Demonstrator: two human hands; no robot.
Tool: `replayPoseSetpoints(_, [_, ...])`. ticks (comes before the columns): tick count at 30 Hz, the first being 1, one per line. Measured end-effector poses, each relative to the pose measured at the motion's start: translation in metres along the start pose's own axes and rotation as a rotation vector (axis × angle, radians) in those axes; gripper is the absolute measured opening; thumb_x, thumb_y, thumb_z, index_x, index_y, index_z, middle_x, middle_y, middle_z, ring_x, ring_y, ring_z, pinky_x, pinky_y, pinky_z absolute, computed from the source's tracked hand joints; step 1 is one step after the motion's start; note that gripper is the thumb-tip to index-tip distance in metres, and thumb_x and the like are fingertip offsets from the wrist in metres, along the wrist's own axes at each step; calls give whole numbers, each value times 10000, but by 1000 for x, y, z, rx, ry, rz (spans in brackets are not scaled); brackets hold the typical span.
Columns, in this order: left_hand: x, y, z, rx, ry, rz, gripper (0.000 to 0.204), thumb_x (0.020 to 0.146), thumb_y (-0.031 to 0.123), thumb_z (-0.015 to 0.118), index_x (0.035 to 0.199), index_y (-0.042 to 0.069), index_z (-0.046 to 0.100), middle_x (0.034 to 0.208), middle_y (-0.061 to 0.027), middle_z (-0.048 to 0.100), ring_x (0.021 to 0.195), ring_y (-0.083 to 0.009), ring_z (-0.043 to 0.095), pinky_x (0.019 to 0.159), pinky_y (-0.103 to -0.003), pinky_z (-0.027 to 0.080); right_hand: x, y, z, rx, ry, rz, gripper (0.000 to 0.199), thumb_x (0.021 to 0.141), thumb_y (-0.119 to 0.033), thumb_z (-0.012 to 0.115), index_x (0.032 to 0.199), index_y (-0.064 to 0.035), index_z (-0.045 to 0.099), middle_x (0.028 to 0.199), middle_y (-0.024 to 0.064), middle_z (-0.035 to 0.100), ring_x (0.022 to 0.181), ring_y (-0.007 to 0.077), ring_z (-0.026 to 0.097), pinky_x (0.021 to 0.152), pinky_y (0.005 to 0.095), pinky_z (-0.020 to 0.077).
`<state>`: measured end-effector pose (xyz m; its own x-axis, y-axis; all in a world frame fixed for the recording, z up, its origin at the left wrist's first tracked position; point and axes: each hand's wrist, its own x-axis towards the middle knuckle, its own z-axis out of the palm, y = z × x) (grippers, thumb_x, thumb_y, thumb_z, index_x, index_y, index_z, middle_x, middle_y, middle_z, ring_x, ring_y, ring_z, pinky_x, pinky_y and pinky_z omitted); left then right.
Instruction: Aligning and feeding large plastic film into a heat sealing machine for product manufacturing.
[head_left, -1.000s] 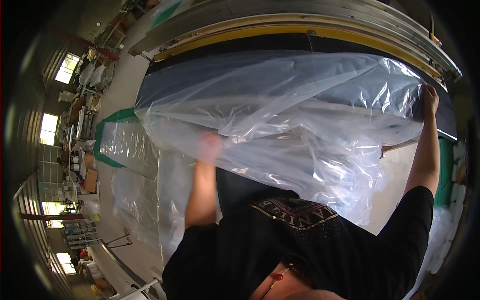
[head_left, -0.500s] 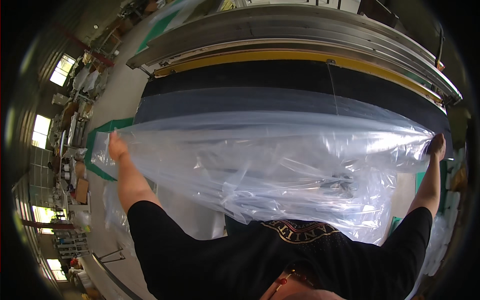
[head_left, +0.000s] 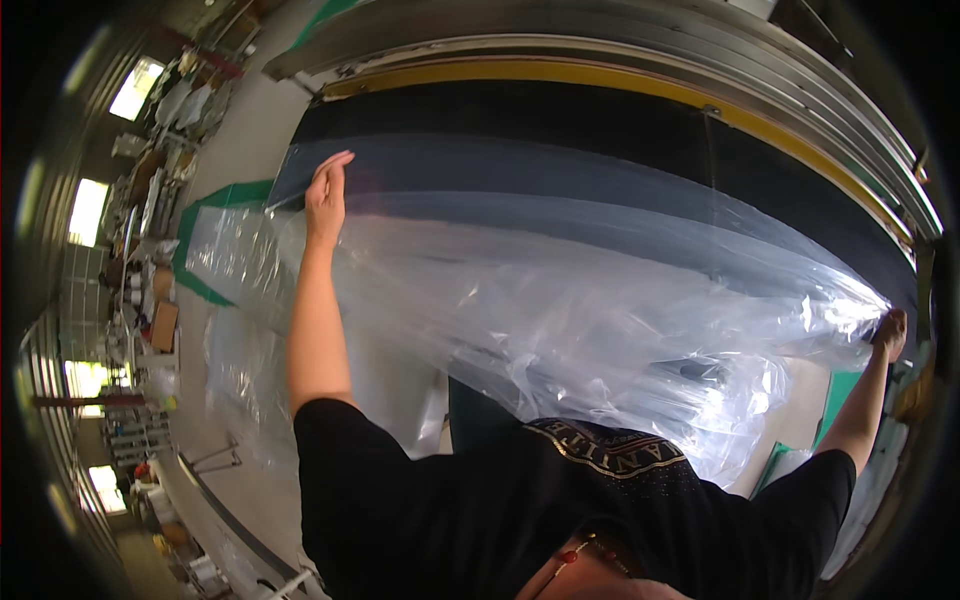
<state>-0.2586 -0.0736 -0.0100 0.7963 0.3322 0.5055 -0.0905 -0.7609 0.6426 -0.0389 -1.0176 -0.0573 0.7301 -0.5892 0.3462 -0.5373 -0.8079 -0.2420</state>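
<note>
You are spreading both arms over a clear plastic sheet [head_left: 520, 290], which is lying across the near part of the black counter [head_left: 560, 108] and bunching in shiny creases before your black shirt [head_left: 480, 520]. Your left hand [head_left: 327, 200] is hovering over or resting on the sheet's left end — which of the two, you cannot tell here — with its fingers extending and holding nothing. Your right hand [head_left: 892, 332] is clamping the sheet's right end, drawing folds toward its fist. Beyond the counter's black surface, a yellow strip [head_left: 520, 71] is running beneath a long metal beam [head_left: 540, 46].
</note>
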Motion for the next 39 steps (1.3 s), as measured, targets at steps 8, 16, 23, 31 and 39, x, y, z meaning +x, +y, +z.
replayPoseSetpoints(8, [-9,41,-17,401,-449,50,164,649,167,678,793,120,616,957,-23,557,1030,-203,447,898,-313,326,17,21,11,26,-40,-1,298,680,-317,445,943,-233,558,965,46,586,858,248,547,731,359,408])
replayPoseSetpoints(16, [15,50,-22,205,-505,-312,160,729,135,615,846,81,519,812,-24,592,792,-112,533,723,-262,401,27,42,15,4,-25,8,292,726,-389,421,956,-271,555,1007,41,581,904,281,551,724,379,422])
replayPoseSetpoints(23, [58,46,8,133,-501,-445,146,767,174,594,830,43,598,779,-3,576,763,-90,505,684,-229,390,23,46,8,155,82,-73,349,748,-375,473,1023,-188,582,1033,48,582,956,236,544,812,328,399])
replayPoseSetpoints(31, [78,20,64,531,-430,-457,113,736,278,591,779,175,602,731,53,582,745,-97,541,788,-345,298,16,33,4,105,68,67,401,770,-478,458,1021,-196,592,1017,58,591,952,256,548,806,344,406])
replayPoseSetpoints(39, [73,11,55,443,-420,-398,167,728,273,607,856,167,600,736,45,590,744,-113,552,757,-327,336,1,14,-6,104,71,112,409,775,-495,444,1040,-219,589,1054,48,578,987,259,532,832,346,395])
